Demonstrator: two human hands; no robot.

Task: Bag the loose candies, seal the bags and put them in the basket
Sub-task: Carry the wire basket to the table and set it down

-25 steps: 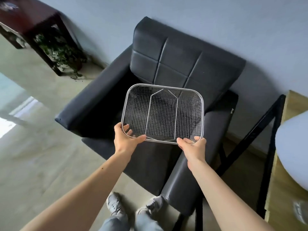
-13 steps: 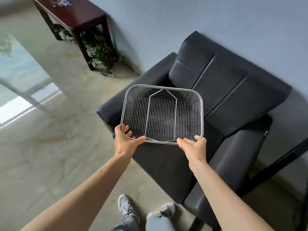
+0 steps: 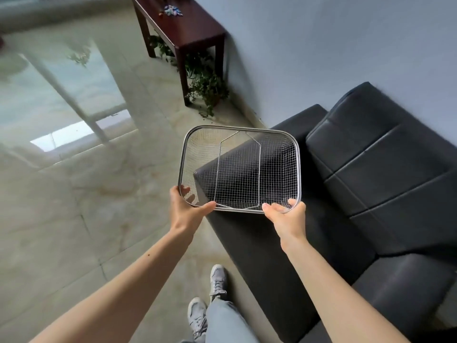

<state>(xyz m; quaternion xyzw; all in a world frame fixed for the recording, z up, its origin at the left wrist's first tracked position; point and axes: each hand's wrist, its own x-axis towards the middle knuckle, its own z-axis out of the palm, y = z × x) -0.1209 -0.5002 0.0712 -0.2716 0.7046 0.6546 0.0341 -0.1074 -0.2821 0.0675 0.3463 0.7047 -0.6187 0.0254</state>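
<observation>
Steel-wire rectangular mesh basket (image 3: 239, 169), empty, near rim pinched by left hand (image 3: 184, 210) and right hand (image 3: 286, 214) fingers; best carried level to dark wooden desk (image 3: 183, 23).

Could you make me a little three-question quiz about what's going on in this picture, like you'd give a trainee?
1. True or false: the basket already has bagged candies in it.
2. Which hands hold the basket? A) left only B) right only C) both
3. Fill in: the small colourful heap, maybe candies, lies on the dark wooden ____.

Key
1. False: its mesh is empty; the armchair and floor show through.
2. C: the left hand and right hand each have a grip on the near rim.
3. Table, with the heap far across the room, too small to identify.
</observation>
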